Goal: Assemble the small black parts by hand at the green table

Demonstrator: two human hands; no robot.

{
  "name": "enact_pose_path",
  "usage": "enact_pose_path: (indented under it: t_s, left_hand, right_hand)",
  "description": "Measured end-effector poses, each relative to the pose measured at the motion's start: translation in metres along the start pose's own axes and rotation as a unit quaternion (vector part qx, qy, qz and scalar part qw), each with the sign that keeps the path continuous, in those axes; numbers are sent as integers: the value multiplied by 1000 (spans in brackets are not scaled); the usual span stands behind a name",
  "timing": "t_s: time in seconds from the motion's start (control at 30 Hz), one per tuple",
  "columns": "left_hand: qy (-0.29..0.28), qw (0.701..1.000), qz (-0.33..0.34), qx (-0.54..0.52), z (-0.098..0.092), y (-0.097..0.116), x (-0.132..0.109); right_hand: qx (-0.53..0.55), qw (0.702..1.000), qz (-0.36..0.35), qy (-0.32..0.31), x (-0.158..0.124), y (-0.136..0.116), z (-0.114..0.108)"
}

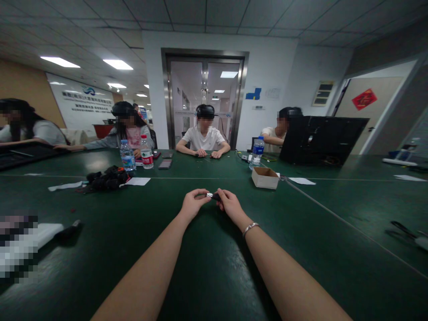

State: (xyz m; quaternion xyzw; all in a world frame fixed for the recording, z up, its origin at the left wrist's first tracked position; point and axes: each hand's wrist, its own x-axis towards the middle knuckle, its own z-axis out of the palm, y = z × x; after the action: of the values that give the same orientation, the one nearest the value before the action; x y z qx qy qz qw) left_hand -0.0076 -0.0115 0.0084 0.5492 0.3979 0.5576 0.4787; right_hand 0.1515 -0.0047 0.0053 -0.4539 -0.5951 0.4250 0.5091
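Over the green table point(214, 267), both my hands meet on one small black piece with a shiny silver metal end point(215, 196); it resembles a USB plug, but it is too small to name for sure. My left hand point(192, 204) pinches the silver end between thumb and fingers. The black body sits in the fingertips of my right hand point(231, 206), whose wrist wears a silver bracelet point(250, 228). My fingers cover parts of the piece.
Beyond my hands are an open cardboard box point(265, 179), a heap of black gear point(106, 179), white papers point(137, 181) and water bottles point(127, 156). A black monitor point(321, 140) stands at right. A person point(204, 138) sits opposite, others to both sides.
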Motion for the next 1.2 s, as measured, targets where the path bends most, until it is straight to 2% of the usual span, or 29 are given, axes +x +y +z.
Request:
enact_pose_path:
  t_s: [0.17, 0.47, 0.93, 1.2]
  left_hand:
    - [-26, 999, 4, 43, -2, -3, 2]
    - [-15, 999, 21, 31, -4, -9, 5]
    - [8, 986, 14, 164, -4, -12, 9]
    - [-16, 998, 23, 65, -4, -5, 2]
  right_hand:
    - [5, 1000, 4, 5, 0, 2, 0]
    - [-3, 1000, -1, 10, -1, 0, 0]
    - [18, 1000, -9, -12, -5, -4, -2]
    - [41, 999, 11, -16, -2, 1, -3]
